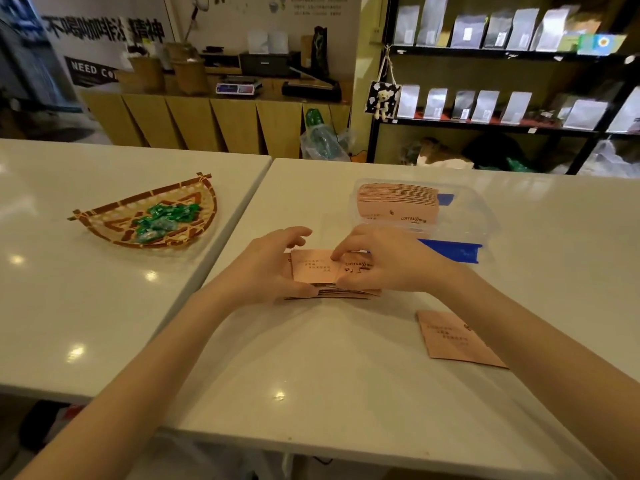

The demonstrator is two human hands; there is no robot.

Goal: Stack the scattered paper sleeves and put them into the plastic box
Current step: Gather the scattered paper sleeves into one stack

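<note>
A small stack of pink paper sleeves lies on the white table in front of me. My left hand grips its left end, thumb underneath. My right hand pinches the top sleeve from the right, fingers on its printed face. Behind them stands a clear plastic box with blue clips, holding a row of pink sleeves. One loose sleeve lies flat to the right, partly under my right forearm.
A woven bamboo basket with green wrapped candies sits on the adjoining white table to the left. A seam runs between the two tables. Shelves of silver bags and a wooden counter stand beyond the far edge.
</note>
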